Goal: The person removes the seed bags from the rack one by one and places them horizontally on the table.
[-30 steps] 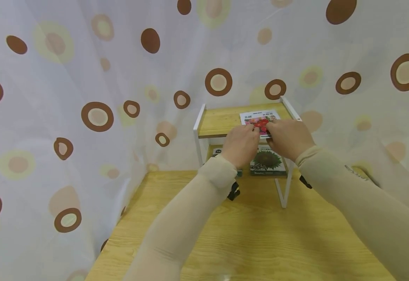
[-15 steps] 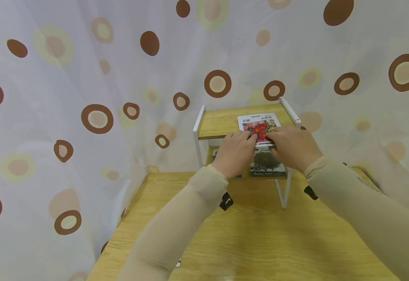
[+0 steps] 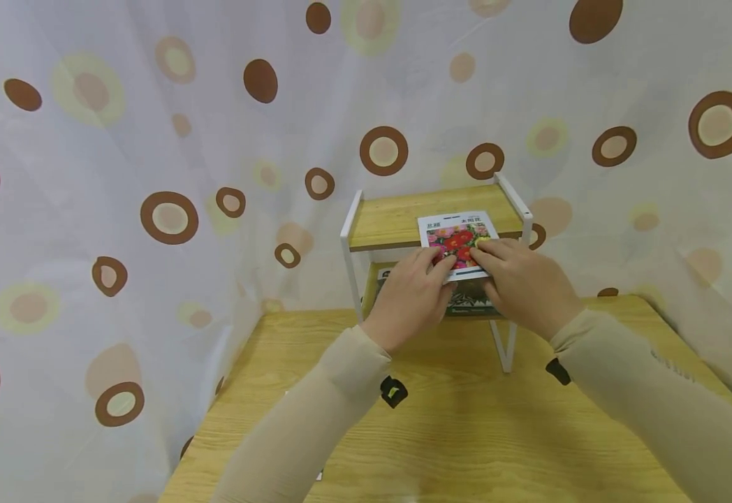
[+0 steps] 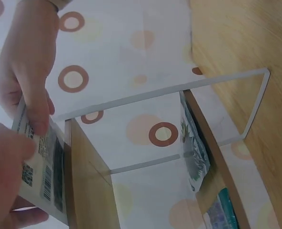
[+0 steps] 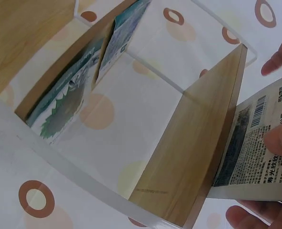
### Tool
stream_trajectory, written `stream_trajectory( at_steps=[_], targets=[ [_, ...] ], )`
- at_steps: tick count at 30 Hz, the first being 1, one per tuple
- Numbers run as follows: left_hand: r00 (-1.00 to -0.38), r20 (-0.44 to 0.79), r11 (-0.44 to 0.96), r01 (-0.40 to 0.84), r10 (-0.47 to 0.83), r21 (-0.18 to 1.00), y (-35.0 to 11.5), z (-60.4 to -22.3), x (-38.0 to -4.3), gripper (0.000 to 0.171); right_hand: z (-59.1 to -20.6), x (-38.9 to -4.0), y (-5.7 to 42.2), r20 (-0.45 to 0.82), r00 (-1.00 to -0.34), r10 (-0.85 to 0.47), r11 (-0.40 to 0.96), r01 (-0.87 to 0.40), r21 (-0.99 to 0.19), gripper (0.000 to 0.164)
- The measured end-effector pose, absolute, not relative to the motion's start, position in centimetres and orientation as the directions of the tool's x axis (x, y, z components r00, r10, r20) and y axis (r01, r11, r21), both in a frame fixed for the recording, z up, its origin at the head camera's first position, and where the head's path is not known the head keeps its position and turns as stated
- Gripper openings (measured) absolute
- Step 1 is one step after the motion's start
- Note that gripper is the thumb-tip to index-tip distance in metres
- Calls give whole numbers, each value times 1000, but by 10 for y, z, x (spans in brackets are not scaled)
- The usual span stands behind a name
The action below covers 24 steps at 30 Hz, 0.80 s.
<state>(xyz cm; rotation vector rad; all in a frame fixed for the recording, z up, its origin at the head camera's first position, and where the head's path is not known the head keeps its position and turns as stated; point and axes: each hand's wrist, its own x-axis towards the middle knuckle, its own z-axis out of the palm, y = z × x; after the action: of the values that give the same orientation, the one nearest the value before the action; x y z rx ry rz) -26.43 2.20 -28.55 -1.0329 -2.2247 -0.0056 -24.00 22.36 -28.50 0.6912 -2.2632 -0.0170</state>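
A flower seed packet [image 3: 457, 241] with red and pink blooms lies partly on the top board of a small two-tier shelf [image 3: 397, 213] and juts over its front edge. My left hand [image 3: 413, 297] pinches the packet's near left corner, fingers on top. On the near right side my right hand [image 3: 526, 283] pinches it likewise. The wrist views show the printed underside of the seed packet [image 5: 250, 143], with barcode and text, and a thumb [image 5: 280, 138] pressed beneath it.
On the lower tier lie a sunflower seed packet [image 5: 65, 102] and another packet [image 5: 122, 38]. White metal frames [image 3: 504, 349] flank the shelf, which stands on a wooden table [image 3: 454, 433]. A dotted curtain [image 3: 215, 126] hangs behind. A pale object's edge [image 3: 320, 476] shows by my left sleeve.
Both hands have drawn the seed packet toward me, so more of it overhangs the top board's front edge. It now covers more of the lower sunflower packet in the head view.
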Motion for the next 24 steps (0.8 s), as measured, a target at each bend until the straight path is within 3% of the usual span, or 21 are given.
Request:
stream_trajectory(
  at_steps=[3, 9, 16, 24],
  targets=[
    [-468, 588, 671, 719, 660, -181, 14, -291, -260, 50, -292, -240, 223, 692, -529, -491, 842, -493, 220, 42],
    [-586, 564, 656, 748, 582, 100, 0, -302, -254, 64, -305, -239, 222, 735, -482, -477, 831, -520, 199, 43],
    [-659, 594, 575, 732, 462, 365, -9, -320, -251, 58, -324, -239, 215, 799, -408, -441, 819, -548, 172, 44],
    [-654, 646, 441, 751, 394, 491, -12, -341, -250, 44, -351, -232, 205, 841, -446, -305, 834, -551, 10, 45]
  ],
)
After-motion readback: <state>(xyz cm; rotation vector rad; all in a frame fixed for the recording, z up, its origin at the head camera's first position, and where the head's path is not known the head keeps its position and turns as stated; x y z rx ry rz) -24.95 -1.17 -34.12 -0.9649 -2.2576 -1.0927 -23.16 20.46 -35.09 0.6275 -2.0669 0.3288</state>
